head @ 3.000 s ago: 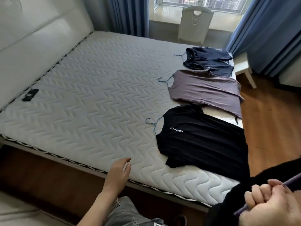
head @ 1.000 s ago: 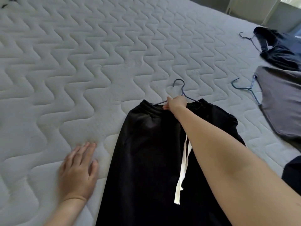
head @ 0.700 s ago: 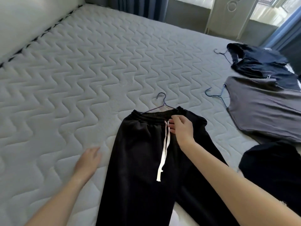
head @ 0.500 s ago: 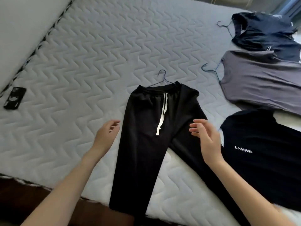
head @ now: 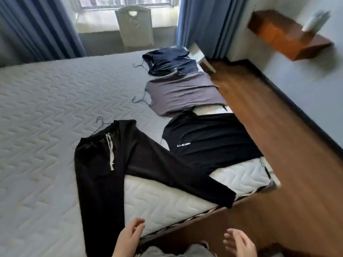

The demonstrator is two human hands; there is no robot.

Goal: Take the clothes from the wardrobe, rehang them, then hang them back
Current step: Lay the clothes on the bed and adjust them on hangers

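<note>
Black trousers (head: 104, 164) with a white drawstring lie spread on the mattress (head: 37, 127), a thin wire hanger (head: 100, 121) at their waistband. To their right lie a black T-shirt (head: 207, 141) with white lettering, a grey top (head: 183, 93) on a blue hanger (head: 139, 100), and a navy garment (head: 168, 61) on another hanger. My left hand (head: 129, 238) hovers open at the bottom, just off the mattress's near edge beside one trouser leg. Low at the bottom right, my right hand (head: 239, 243) is open over the floor. Neither holds anything.
Wooden floor (head: 278, 145) runs along the bed's right side and foot. A white chair (head: 134, 28) stands by the window between blue curtains (head: 37, 28). A wooden wall shelf (head: 289, 34) juts out at the upper right. A small white stool (head: 201, 56) sits past the bed's corner.
I laid the trousers on the bed, let go of the hanger, and pulled both hands back. The view has swung right and drawn away from the mattress.
</note>
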